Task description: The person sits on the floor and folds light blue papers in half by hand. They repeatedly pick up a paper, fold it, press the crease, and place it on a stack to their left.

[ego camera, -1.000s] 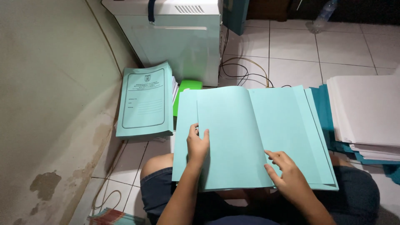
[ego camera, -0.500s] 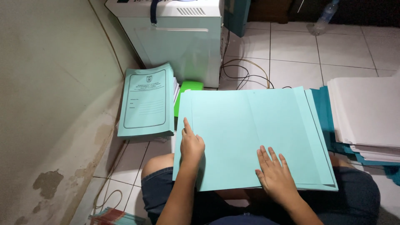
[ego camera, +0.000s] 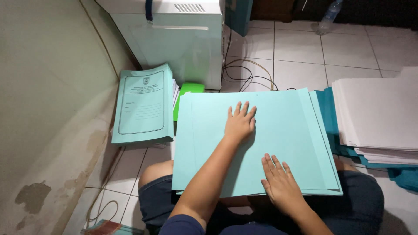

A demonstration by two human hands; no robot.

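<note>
Slid upward, left hand [ego camera: 239, 124] lies flat, open on teal folder [ego camera: 287, 126]; right hand [ego camera: 281, 185] flat near its lower edge.

Lighting: even, moderately bright indoor light with a cool greenish cast. Shadows: soft, under the left hand [ego camera: 239, 124] and forearm on the pale teal folder [ego camera: 283, 130]. Glare: none. Focus: sharp at centre. Top right corner dim. Wide-angle bending at edges.

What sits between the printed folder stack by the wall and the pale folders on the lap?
A bright green sheet pokes out there, partly hidden under the pale folders, beside the printed stack; head view.
</note>
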